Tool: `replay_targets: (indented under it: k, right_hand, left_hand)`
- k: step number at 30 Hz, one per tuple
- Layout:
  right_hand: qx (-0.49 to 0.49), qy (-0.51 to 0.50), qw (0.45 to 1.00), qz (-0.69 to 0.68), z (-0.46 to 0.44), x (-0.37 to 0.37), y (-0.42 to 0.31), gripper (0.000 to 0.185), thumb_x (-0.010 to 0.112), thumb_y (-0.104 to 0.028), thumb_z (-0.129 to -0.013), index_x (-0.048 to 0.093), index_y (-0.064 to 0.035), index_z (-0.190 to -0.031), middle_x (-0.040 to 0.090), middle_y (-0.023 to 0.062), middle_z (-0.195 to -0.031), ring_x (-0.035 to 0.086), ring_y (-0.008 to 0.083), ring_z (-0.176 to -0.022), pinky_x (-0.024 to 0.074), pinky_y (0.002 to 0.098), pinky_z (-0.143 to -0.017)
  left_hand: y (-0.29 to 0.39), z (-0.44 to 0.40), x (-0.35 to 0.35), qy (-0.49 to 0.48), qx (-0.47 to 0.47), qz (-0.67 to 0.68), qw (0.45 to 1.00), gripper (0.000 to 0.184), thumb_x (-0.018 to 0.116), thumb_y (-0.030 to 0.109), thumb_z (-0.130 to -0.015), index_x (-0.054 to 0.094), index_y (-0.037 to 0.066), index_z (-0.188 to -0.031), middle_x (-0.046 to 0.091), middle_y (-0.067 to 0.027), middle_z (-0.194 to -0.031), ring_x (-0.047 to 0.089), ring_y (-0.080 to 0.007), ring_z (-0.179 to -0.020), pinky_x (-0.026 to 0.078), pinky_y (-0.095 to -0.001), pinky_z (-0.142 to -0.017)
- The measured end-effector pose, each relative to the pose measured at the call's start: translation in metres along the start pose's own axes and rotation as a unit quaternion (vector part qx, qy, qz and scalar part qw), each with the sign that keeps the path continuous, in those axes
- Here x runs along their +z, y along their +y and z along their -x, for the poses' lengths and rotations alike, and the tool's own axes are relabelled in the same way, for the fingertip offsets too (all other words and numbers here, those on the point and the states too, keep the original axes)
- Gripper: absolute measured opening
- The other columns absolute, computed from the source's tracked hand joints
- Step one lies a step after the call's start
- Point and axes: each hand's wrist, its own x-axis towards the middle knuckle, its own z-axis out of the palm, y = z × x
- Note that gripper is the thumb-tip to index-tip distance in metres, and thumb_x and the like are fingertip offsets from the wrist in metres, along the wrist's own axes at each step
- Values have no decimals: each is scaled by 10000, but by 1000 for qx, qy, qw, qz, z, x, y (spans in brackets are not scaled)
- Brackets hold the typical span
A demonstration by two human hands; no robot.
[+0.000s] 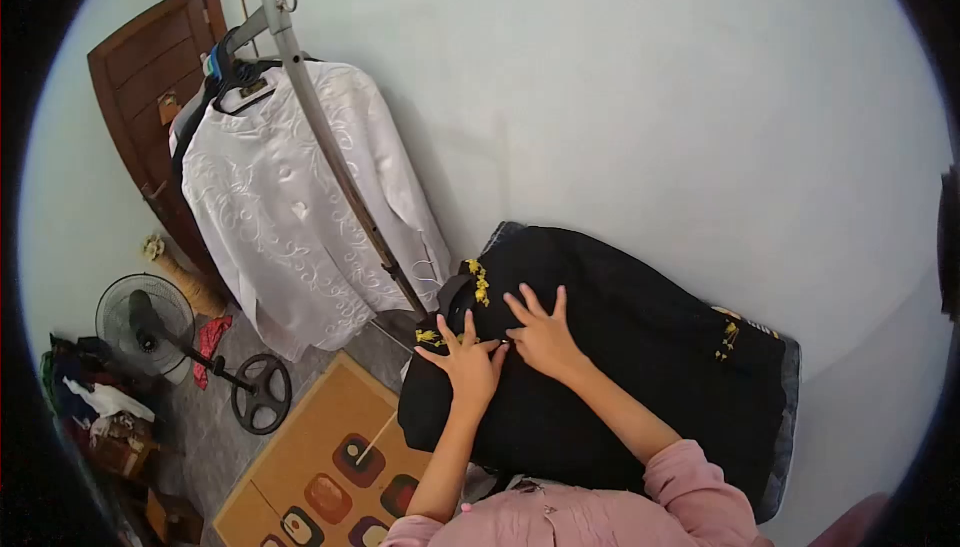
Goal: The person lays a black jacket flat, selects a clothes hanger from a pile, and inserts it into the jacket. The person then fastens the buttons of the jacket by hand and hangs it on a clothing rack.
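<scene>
spread fingers, not a closed grip, show on both sides: the left hand [465,362] and the right hand [545,342] press on the black jacket [640,367], their thumbs nearly meeting close to the collar [455,295]. nothing is visibly pinched, though i cannot tell what lies right under the thumb tips. the jacket is laid out in front of the person, over a table with a grey cover [790,447] that shows along its right end. yellow embroidery [481,282] sits just beside the fingers.

as i judge it, uneven pushing from the two palms could bunch the dark cloth into creases, and a fingernail catching a raised yellow stitch could pull a thread. the metal pole [345,182] passes near the collar, so a careless tug that way might snag it or jolt the white shirt [285,197] on the rack. too hard a pull toward the body could drag the jacket off the table.
</scene>
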Motion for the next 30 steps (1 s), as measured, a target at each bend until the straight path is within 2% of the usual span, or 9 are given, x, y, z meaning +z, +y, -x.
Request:
replay_targets:
  k: [3,8,14,16,19,24,30]
  right_hand:
    - [94,-2,974,-208,1,2,14,187,680,-122,-760,728,-171,-934,361,87,-1456,184,358,-1397,66,741,-1003]
    - [91,13,972,-216,6,21,19,181,677,-95,-767,719,-172,-925,347,69,-1468,149,371,-1406,45,753,-990]
    - [116,11,971,-207,3,21,15,120,616,-137,-834,701,-144,-918,351,72,-1464,138,393,-1403,15,769,-966]
    - [145,16,960,-240,1,18,10,145,568,-119,-868,700,-125,-926,341,90,-1463,128,384,-1406,0,769,-971]
    - [152,38,939,-308,0,22,7,144,567,-127,-874,695,-125,-939,335,87,-1465,127,382,-1407,-2,767,-971]
    - [138,22,930,-340,0,26,10,126,617,-168,-856,694,-138,-952,291,74,-1486,98,385,-1411,6,770,-970]
    - [145,-2,935,-323,0,25,9,192,714,-193,-766,705,-137,-949,296,60,-1490,98,368,-1415,22,739,-996]
  left_hand:
    - [3,-4,3,22,-2,23,999,172,739,342,-715,736,199,-809,429,-101,-1412,121,-435,-1389,-28,-807,-912]
    - [6,-13,5,5,-19,33,999,145,755,289,-703,725,179,-793,407,-114,-1429,103,-432,-1395,-52,-789,-930]
    - [-9,-12,21,0,-10,98,995,131,757,267,-709,723,168,-787,329,-149,-1475,54,-444,-1402,-100,-704,-986]
    - [-9,-12,24,7,-17,131,991,131,749,268,-727,717,164,-800,319,-151,-1480,36,-458,-1400,-110,-683,-991]
    - [-9,-11,26,12,-16,151,988,140,744,271,-737,704,157,-807,305,-147,-1488,23,-470,-1396,-120,-672,-990]
    - [-7,-11,28,22,-17,154,988,128,745,242,-737,689,147,-802,283,-139,-1500,16,-475,-1395,-117,-670,-993]
    - [-7,-10,29,19,-6,128,992,115,743,189,-722,698,137,-814,303,-137,-1491,25,-478,-1393,-89,-680,-1000]
